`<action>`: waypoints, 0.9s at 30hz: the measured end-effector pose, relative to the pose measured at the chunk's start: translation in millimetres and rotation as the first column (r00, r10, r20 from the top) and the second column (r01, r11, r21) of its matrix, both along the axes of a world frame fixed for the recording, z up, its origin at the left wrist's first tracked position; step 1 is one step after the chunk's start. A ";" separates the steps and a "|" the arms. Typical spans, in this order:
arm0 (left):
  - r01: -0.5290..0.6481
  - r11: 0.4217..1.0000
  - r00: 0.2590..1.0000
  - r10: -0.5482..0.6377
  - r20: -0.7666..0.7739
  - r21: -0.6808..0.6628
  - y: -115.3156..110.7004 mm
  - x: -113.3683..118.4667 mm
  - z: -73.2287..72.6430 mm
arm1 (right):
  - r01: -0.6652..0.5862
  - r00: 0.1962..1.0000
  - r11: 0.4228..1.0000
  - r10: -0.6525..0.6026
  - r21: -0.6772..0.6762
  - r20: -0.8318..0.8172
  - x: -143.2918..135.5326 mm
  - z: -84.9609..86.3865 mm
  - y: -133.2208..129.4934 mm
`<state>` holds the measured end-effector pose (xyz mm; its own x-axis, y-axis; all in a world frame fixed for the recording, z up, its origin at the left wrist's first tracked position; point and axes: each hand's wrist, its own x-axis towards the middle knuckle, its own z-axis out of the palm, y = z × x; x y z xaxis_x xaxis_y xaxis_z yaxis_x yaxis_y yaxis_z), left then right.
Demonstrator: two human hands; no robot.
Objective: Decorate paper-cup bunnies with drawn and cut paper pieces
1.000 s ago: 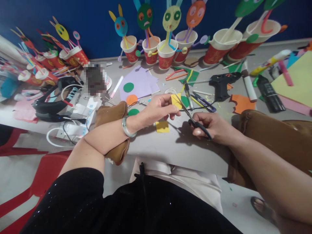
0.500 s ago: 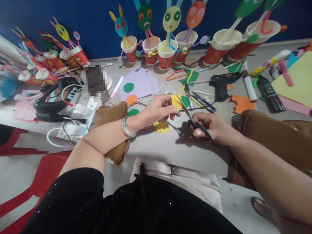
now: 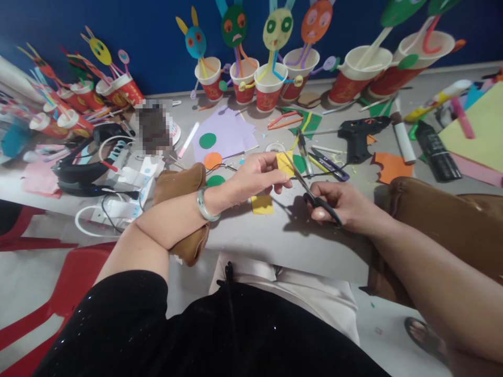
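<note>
Pinched between the fingers of my left hand [image 3: 261, 175] is a small yellow paper piece [image 3: 284, 163]. My right hand [image 3: 340, 204] grips black-handled scissors [image 3: 314, 199], whose blades reach up to the right edge of that paper. Below my left hand, another yellow square [image 3: 262, 204] lies on the grey table [image 3: 283, 246]. Green circles [image 3: 216, 181] and an orange circle [image 3: 212, 160] lie to the left, one green circle on the purple paper [image 3: 223, 131]. A further green circle [image 3: 299, 164] sits just behind the blades.
Red paper cups [image 3: 269, 91] with paper-faced figures stand along the back. A black glue gun [image 3: 356, 139], markers and orange scrap [image 3: 393, 166] are at the right. Brown cushions [image 3: 436, 225] flank my arms. Cables and a power strip [image 3: 145, 183] lie left.
</note>
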<state>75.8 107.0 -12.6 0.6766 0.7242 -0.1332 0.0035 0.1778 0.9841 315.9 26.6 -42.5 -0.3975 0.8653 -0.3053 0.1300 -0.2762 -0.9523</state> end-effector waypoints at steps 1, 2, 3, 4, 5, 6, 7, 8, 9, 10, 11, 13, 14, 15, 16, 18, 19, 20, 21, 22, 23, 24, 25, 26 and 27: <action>0.000 1.000 1.000 0.000 0.001 0.000 0.0 0.0 -0.3 | 0.003 1.000 1.000 -0.003 -0.001 -0.002 -0.4 1.1 -0.1; 0.001 1.000 1.000 -0.001 0.004 0.000 0.1 0.0 -0.6 | 0.005 1.000 1.000 -0.005 -0.001 -0.005 -0.8 2.2 -0.2; 0.002 1.000 1.000 -0.002 0.007 0.001 0.0 0.1 -0.8 | 0.006 1.000 1.000 -0.006 -0.002 -0.006 -1.2 3.0 -0.2; 0.003 1.000 1.000 -0.003 0.010 0.002 0.0 0.1 -0.9 | 0.001 1.000 1.000 -0.001 -0.005 -0.005 -1.5 3.6 -0.2; 0.003 1.000 1.000 -0.003 0.012 0.002 0.0 0.2 -0.9 | 0.000 1.000 1.000 0.000 -0.008 -0.005 -1.6 3.9 -0.2; 0.004 1.000 1.000 -0.004 0.012 0.002 0.0 0.3 -0.9 | 0.000 1.000 1.000 0.000 -0.010 -0.008 -1.6 3.6 -0.1; 0.004 1.000 1.000 -0.004 0.010 0.002 0.0 0.3 -0.8 | 0.004 1.000 1.000 -0.004 -0.008 -0.013 -1.4 2.7 -0.1; 0.004 1.000 1.000 -0.004 0.005 0.001 0.0 0.3 -0.6 | 0.009 1.000 1.000 -0.009 -0.004 -0.018 -1.0 1.1 0.0; 0.005 1.000 1.000 -0.005 0.001 0.001 0.0 0.3 -0.4 | 0.013 1.000 1.000 -0.013 0.002 -0.022 -0.3 -0.9 0.0; 0.007 1.000 1.000 -0.007 -0.001 0.002 0.1 0.2 -0.2 | 0.014 1.000 1.000 -0.014 0.009 -0.026 0.5 -3.3 0.1; 0.008 1.000 1.000 -0.008 -0.001 0.004 0.1 0.1 -0.1 | 0.013 1.000 1.000 -0.013 0.015 -0.026 1.4 -5.8 0.1; 0.009 1.000 1.000 -0.009 0.000 0.009 0.3 -0.4 -0.1 | 0.009 1.000 1.000 -0.008 0.021 -0.021 3.2 -10.6 0.3; 0.008 1.000 1.000 -0.008 0.001 0.011 0.3 -0.6 -0.2 | 0.007 1.000 1.000 -0.007 0.021 -0.018 4.0 -12.6 0.4; 0.008 1.000 1.000 -0.008 0.003 0.012 0.3 -0.9 -0.4 | 0.008 1.000 1.000 -0.008 0.022 -0.018 4.7 -14.2 0.4; 0.007 1.000 1.000 -0.007 0.004 0.013 0.3 -1.1 -0.6 | 0.010 1.000 1.000 -0.010 0.022 -0.018 5.2 -15.4 0.4; 0.008 1.000 1.000 -0.008 0.003 0.015 0.1 -1.3 -1.0 | 0.013 1.000 1.000 -0.013 0.022 -0.019 5.9 -16.7 0.4; 0.007 1.000 1.000 -0.007 0.002 0.016 0.0 -1.3 -1.2 | 0.014 1.000 1.000 -0.013 0.020 -0.018 6.1 -16.8 0.4; 0.005 1.000 1.000 -0.005 0.000 0.016 -0.1 -1.2 -1.3 | 0.016 1.000 1.000 -0.016 0.018 -0.016 6.0 -16.4 0.4; 0.004 1.000 1.000 -0.004 -0.001 0.016 -0.2 -1.1 -1.3 | 0.016 1.000 1.000 -0.016 0.016 -0.014 5.8 -15.7 0.4; 0.002 1.000 1.000 -0.002 -0.001 0.015 -0.3 -1.1 -1.4 | 0.016 1.000 1.000 -0.016 0.016 -0.013 5.5 -14.5 0.4; 0.002 1.000 1.000 -0.002 0.001 0.014 -0.3 -1.0 -1.4 | 0.016 1.000 1.000 -0.016 0.018 -0.014 4.9 -13.1 0.5; 0.002 1.000 1.000 -0.002 0.007 0.015 -0.3 -1.0 -1.4 | 0.018 1.000 1.000 -0.017 0.021 -0.016 4.2 -11.2 0.6; 0.001 1.000 1.000 -0.002 0.012 0.018 -0.2 -1.0 -1.5 | 0.020 1.000 0.999 -0.020 0.024 -0.020 3.4 -9.0 0.6; 0.003 1.000 1.000 -0.003 0.016 0.021 -0.1 -1.0 -1.6 | 0.021 1.000 0.999 -0.020 0.025 -0.023 2.5 -6.4 0.6; 0.002 1.000 1.000 -0.002 0.018 0.024 -0.1 -1.0 -1.7 | 0.023 0.999 0.999 -0.023 0.024 -0.027 1.6 -3.6 0.6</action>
<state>74.8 106.9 -14.3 0.6802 0.7256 -0.1040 -0.0136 0.1544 0.9879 317.5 27.1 -46.1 -0.3853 0.8815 -0.2731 0.0979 -0.2552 -0.9619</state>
